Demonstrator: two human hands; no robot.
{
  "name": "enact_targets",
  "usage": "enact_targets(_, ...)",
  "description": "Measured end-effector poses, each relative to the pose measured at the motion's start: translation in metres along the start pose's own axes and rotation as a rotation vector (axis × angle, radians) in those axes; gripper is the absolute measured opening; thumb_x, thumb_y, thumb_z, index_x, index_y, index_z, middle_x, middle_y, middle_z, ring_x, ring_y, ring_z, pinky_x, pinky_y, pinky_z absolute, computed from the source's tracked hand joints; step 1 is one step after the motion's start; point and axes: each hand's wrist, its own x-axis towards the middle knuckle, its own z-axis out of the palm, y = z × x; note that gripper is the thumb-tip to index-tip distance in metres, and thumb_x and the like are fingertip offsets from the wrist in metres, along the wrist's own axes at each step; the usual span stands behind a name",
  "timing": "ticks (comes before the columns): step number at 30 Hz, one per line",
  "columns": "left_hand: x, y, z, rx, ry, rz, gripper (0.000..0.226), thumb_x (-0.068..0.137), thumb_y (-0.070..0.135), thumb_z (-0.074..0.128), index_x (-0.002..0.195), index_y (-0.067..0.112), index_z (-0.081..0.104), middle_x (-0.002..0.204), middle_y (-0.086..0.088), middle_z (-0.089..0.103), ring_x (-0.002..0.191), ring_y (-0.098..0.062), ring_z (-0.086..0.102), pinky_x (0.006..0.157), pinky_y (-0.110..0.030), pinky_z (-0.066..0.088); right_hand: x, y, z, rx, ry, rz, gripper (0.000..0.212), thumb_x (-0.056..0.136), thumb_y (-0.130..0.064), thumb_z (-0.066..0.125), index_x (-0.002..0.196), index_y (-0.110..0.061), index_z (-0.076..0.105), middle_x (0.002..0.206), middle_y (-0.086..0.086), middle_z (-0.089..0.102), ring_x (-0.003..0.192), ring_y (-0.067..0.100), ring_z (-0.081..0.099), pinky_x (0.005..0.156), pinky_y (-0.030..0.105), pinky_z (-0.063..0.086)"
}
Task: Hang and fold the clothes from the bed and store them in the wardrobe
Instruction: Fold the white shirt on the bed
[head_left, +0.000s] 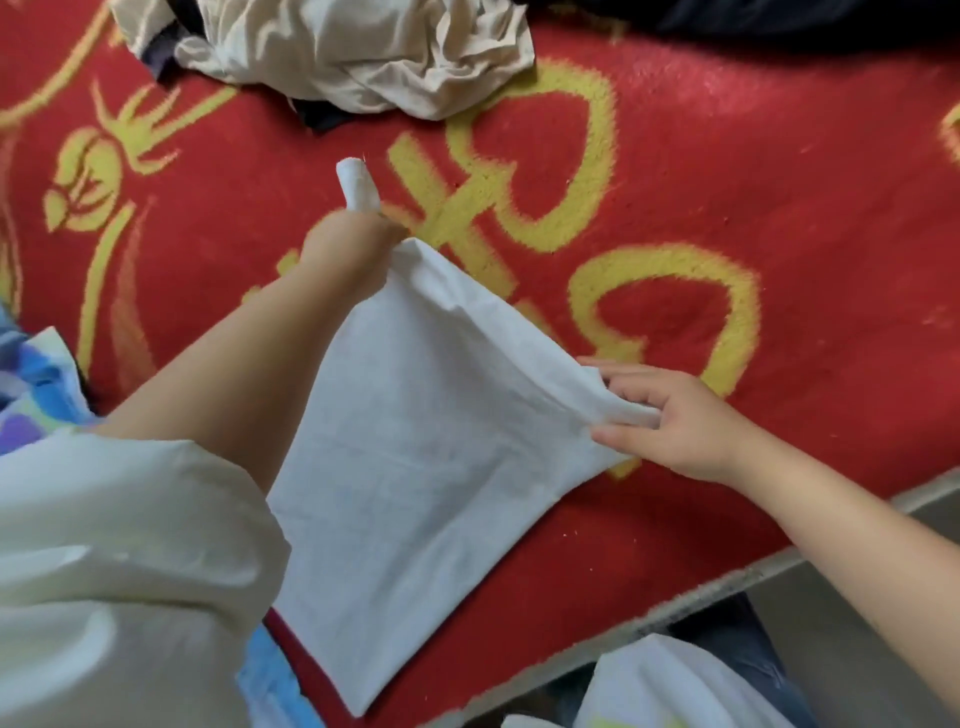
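A folded white garment (415, 457) lies near the front edge of the bed, its far edge lifted. My left hand (348, 249) grips the far left corner of that edge; one finger wrapped in white bandage sticks up. My right hand (670, 415) pinches the far right corner between thumb and fingers. The cloth is stretched between both hands above the red blanket (727, 208) with yellow patterns.
A crumpled beige garment (363, 52) sits at the far side of the bed, with dark clothes (779, 15) at the far right. Blue patterned bedding (31, 379) lies at the left. The bed's front edge (675, 608) runs diagonally at lower right.
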Motion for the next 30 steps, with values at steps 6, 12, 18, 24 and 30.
enact_targets(6, -0.085, -0.080, 0.031, 0.088, 0.177, 0.225, 0.033, 0.083, -0.008, 0.046, 0.110, 0.002, 0.062, 0.112, -0.016, 0.060, 0.090, -0.041, 0.057, 0.059, -0.034, 0.032, -0.013, -0.026, 0.102, -0.082, -0.353, -0.042, 0.041, 0.085, -0.001, 0.059, 0.059, -0.025, 0.040, 0.099, -0.024, 0.053, 0.122, -0.019, 0.031, 0.094, -0.005, 0.017)
enact_targets(12, -0.164, -0.165, 0.108, 0.097, 0.132, 0.199, 0.022, 0.085, -0.004, 0.048, 0.105, 0.000, 0.057, 0.115, -0.015, 0.055, 0.089, -0.041, 0.057, 0.057, -0.037, 0.036, -0.022, -0.008, 0.256, -0.418, -0.387, -0.372, 0.011, 0.088, -0.014, 0.048, 0.087, -0.015, 0.059, 0.120, -0.001, 0.061, 0.132, 0.008, 0.036, 0.114, 0.016, 0.009)
enact_targets(18, -0.204, -0.218, 0.186, 0.055, 0.042, 0.172, 0.031, 0.089, 0.000, 0.042, 0.120, 0.002, 0.048, 0.132, -0.009, 0.043, 0.099, -0.037, 0.053, 0.059, -0.035, 0.034, -0.029, 0.017, 0.359, -0.719, -0.319, -0.626, 0.022, 0.052, -0.004, 0.062, 0.073, -0.005, 0.065, 0.102, 0.011, 0.070, 0.091, 0.024, 0.068, 0.076, 0.035, 0.055)
enact_targets(24, -0.212, -0.250, 0.249, -0.068, 0.028, 0.217, 0.050, 0.085, -0.001, 0.047, 0.134, 0.002, 0.039, 0.150, -0.007, 0.024, 0.123, -0.035, 0.040, 0.100, -0.043, 0.028, -0.024, 0.050, 0.414, -0.788, -0.277, -0.685, 0.020, 0.068, -0.004, 0.046, 0.086, -0.012, 0.042, 0.104, 0.012, 0.070, 0.095, 0.027, 0.068, 0.077, 0.034, 0.055)
enact_targets(30, -0.250, -0.246, 0.292, -0.140, -0.100, -0.159, 0.077, 0.086, -0.001, 0.046, 0.147, 0.027, 0.009, 0.155, -0.005, -0.008, 0.140, -0.039, -0.002, 0.109, -0.057, 0.015, -0.031, 0.053, 0.412, -1.222, -0.606, -0.547, 0.058, 0.035, -0.025, 0.090, 0.088, -0.015, 0.070, 0.118, 0.017, 0.063, 0.106, 0.027, 0.063, 0.082, 0.036, 0.052)
